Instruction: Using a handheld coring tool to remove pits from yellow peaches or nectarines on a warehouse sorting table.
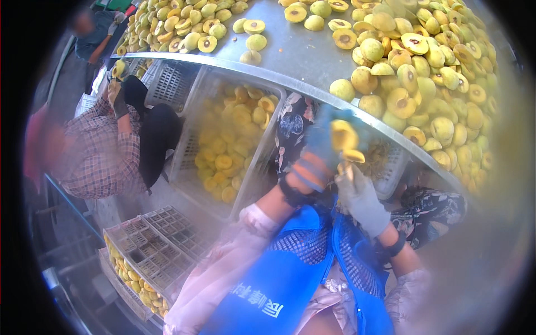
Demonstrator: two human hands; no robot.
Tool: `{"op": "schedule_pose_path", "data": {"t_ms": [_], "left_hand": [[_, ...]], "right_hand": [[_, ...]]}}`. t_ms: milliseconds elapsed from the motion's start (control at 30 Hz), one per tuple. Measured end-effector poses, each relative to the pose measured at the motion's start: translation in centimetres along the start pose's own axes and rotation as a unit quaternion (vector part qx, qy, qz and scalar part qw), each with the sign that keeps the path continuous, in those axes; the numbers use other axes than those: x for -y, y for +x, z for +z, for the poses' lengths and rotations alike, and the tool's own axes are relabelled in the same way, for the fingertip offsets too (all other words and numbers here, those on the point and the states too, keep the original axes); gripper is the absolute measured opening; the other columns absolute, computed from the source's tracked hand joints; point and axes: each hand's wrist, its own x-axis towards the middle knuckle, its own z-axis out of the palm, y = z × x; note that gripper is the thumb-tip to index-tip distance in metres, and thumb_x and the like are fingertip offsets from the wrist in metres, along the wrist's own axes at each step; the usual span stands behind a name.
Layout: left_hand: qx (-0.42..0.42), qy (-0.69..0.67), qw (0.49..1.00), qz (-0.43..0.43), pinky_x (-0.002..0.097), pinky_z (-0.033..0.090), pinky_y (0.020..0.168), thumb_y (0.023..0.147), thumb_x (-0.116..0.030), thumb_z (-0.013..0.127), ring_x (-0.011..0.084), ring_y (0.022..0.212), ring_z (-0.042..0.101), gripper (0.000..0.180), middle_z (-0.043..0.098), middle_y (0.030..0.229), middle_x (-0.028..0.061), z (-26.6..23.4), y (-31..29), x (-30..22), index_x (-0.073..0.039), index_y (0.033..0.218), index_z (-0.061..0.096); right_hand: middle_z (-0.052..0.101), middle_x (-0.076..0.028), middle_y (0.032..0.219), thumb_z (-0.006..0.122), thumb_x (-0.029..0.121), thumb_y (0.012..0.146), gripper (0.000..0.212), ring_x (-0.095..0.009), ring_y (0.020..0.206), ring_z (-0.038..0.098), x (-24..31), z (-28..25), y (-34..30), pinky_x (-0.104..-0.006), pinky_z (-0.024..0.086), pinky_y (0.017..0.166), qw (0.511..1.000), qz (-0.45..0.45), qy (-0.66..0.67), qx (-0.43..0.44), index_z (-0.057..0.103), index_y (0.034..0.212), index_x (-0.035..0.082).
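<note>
Now the left hand (326, 131) is gripping a yellow fruit half (344, 135), fingers curled; below, the right hand (360, 196) is showing bent fingers, grip too blurred to tell.

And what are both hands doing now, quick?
Blue-gloved left hand: closed, holding a yellow halved fruit.
White-gloved right hand: looks closed; what it holds can't be told.

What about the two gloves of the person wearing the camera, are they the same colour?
No, the left hand is gloved in blue and orange, while the right hand is gloved in pale grey.
</note>
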Motion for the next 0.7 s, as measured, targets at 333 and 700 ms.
{"op": "schedule_pose_path", "data": {"t_ms": [333,700], "left_hand": [[-0.063,0.469,0.84,0.265,0.0426,0.047,0.081,0.073,-0.033,0.068,0.0365,0.094,0.058,0.039,0.061,0.101,0.0169,-3.4,8.6,1.6,-0.003,0.097,0.06],[0.19,0.395,0.887,0.145,0.0371,0.051,0.08,0.072,-0.024,0.064,0.0291,0.092,0.062,0.045,0.063,0.104,0.0169,-1.1,13.1,4.7,-0.005,0.113,0.06]], "right_hand": [[0.065,-0.021,0.082,0.044,0.045,0.09,0.053,-0.038,0.075,0.063,-13.7,3.5,-5.8,-0.0476,0.049,0.069,0.928,0.269,-0.225,0.127,0.048,0.121,0.002],[0.06,-0.021,0.071,0.051,0.033,0.09,0.038,-0.037,0.068,0.061,-5.1,-1.1,0.3,-0.0453,0.048,0.061,0.969,0.205,-0.127,0.051,0.05,0.114,0.003]]}}
